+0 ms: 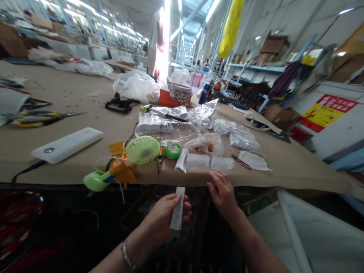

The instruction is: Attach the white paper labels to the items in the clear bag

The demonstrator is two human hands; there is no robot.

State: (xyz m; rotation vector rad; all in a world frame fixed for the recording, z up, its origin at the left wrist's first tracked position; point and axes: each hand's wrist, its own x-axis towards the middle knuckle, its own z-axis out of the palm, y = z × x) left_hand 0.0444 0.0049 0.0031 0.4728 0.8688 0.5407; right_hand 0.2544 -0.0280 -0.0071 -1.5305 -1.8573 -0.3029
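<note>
My left hand holds a narrow white printed strip upright between thumb and fingers, just off the table's front edge. Nothing shows in my right hand; its fingers are apart and reach the edge of the brown-covered table, below a small stack of white printed labels. Beside that lie another label stack and a curled bundle of white slips. A pink and dark cutter or pen rests to the right, near a white paper piece.
A green fan with orange tape stands at the front edge, beside a green tape roll. Behind are plastic-wrapped bundles. Farther left lie a white power bank and yellow-handled tools. A white bin is at lower right.
</note>
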